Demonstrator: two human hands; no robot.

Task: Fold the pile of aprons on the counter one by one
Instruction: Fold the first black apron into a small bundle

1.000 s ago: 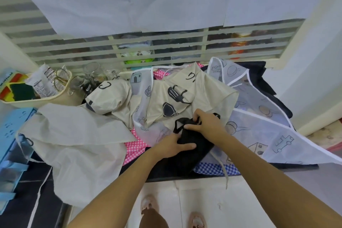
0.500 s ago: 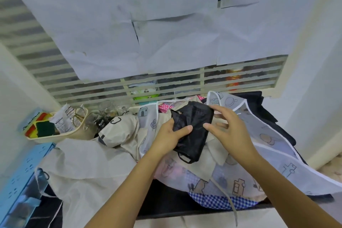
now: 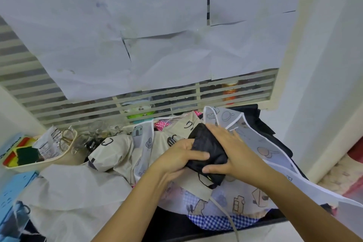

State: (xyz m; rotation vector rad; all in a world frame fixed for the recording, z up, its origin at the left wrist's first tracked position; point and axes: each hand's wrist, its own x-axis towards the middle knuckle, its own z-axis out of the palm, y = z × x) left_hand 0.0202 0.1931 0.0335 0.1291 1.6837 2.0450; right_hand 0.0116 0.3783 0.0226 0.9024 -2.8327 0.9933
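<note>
A small folded black apron is held above the pile, a black strap loop hanging from its lower end. My left hand grips its left side, thumb across the front. My right hand lies over its right side with the thumb hooked under the lower edge. Below lies the pile of aprons: cream ones with black prints, a translucent white one with cartoon drawings, pink checked and blue checked cloth, and a plain cream apron spread at the left.
A cream tray with sponges, a packet and glass cups stands at the back left. A blue printed sheet hangs at the far left. A slatted window grille runs behind the counter; a white wall closes the right side.
The black apron was lifted from the pile's front edge up into the air. My right hand, apart from it half a second ago, now clasps its right side.
</note>
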